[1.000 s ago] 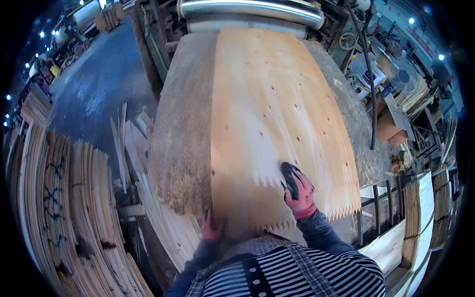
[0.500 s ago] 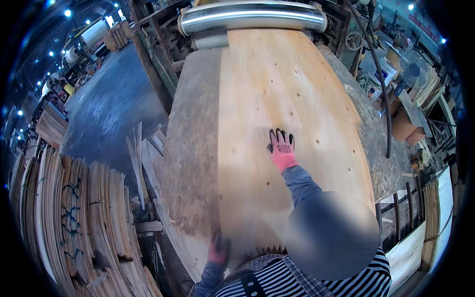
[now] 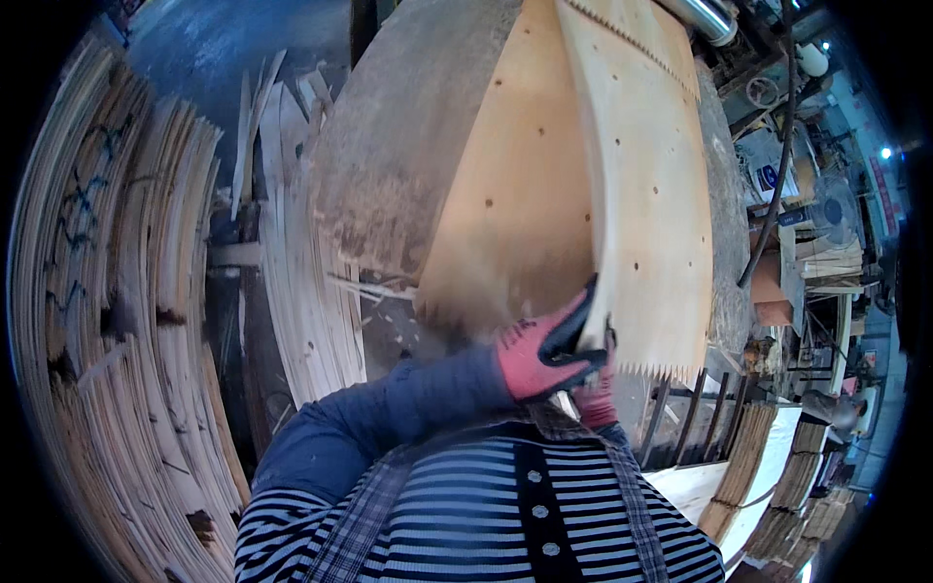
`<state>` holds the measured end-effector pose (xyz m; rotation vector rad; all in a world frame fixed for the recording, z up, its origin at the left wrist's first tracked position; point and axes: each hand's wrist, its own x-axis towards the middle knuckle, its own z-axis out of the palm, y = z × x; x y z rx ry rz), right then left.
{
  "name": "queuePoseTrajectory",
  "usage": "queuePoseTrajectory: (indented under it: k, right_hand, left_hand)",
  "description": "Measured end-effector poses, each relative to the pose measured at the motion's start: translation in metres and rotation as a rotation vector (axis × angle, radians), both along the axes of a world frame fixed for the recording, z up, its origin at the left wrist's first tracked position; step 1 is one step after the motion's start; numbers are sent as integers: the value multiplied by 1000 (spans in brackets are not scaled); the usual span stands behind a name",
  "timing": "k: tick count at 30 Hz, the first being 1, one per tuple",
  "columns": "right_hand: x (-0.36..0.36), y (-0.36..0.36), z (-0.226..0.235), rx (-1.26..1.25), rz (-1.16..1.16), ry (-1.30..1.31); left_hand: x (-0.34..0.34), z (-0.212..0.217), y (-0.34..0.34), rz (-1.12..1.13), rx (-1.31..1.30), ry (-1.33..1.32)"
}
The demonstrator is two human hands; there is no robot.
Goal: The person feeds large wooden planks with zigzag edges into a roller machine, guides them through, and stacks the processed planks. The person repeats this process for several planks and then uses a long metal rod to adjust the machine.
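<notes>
A thin sheet of wood veneer (image 3: 651, 223), pale with small dark knots and a jagged near end, has its left edge lifted and curved up. My left hand (image 3: 544, 355), in a pink glove with black fingers, reaches across my body and is closed on the near corner of that edge. Beside it my right hand (image 3: 595, 396), gloved alike and partly hidden behind the left, is closed at the same corner. To the left and beneath, a browner veneer surface (image 3: 525, 165) lies flat; its near end is smeared by motion.
A worn grey worktable (image 3: 408, 126) bears the veneer, with a metal roller (image 3: 712, 19) at its far right. A tall veneer stack (image 3: 126, 330) and loose offcut strips (image 3: 301, 262) stand left. More stacked sheets (image 3: 743, 447), a dark hanging bar (image 3: 775, 185) and a fan (image 3: 834, 209) are right.
The view has swung right and down. My right hand has come back from the sheet's middle to the near edge; my left has crossed rightward to join it. The veneer edge has risen.
</notes>
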<state>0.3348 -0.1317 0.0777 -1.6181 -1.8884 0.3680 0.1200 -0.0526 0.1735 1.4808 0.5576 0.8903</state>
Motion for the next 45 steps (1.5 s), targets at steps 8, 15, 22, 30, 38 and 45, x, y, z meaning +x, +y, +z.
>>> queuePoseTrajectory:
  k: [8,15,22,30,38,45]
  right_hand:
    - [-1,-58,59,176,-214,-56]
    - [-20,32,85,167,-109,-357]
    - [-3,179,57,213,-112,-376]
    - [6,342,40,289,-125,-386]
    - [-18,297,17,39,46,-406]
    - [9,64,-11,-214,316,-284]
  left_hand:
    - [-72,-55,-12,66,-367,-80]
    - [-80,-177,-15,747,-705,283]
    - [-91,-110,-11,670,-775,76]
    - [-98,-142,-22,746,-556,33]
    - [-98,-87,9,617,-727,22]
    - [-47,-67,44,94,-486,-184]
